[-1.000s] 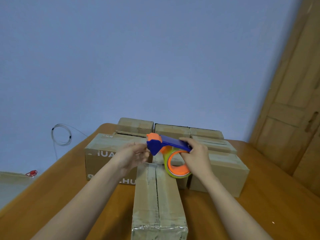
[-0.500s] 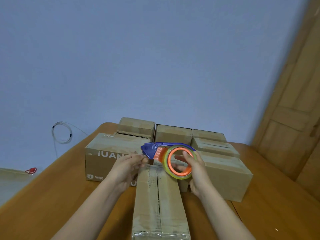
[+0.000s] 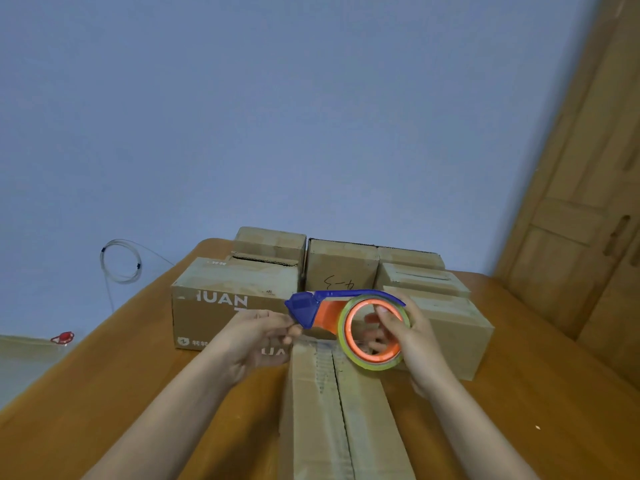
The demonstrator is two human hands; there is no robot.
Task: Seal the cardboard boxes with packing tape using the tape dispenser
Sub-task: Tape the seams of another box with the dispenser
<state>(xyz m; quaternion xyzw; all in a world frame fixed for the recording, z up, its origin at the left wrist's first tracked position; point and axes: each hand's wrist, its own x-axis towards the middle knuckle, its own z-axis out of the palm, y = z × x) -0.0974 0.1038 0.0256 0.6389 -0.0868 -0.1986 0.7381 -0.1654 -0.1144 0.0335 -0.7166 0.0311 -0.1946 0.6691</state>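
Dispenser (image 3: 313,311) above long box (image 3: 343,410) — probably untouching.

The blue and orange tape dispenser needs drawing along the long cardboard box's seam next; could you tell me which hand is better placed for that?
Probably the right hand: it grips the blue and orange tape dispenser through the roll. The left hand only pinches near its blue head, above the long cardboard box.

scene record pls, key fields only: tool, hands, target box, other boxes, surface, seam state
tool: blue and orange tape dispenser, tape roll mounted, held above the far end of the long box
right hand: grips the roll, fingers through its core
left hand: pinches at the dispenser's blue head; tape end not discernible
target box: long box, nearest the camera, lengthwise
seam state: centre seam visible, dark gap
other boxes: cluster of cardboard boxes behind
surface: wooden table
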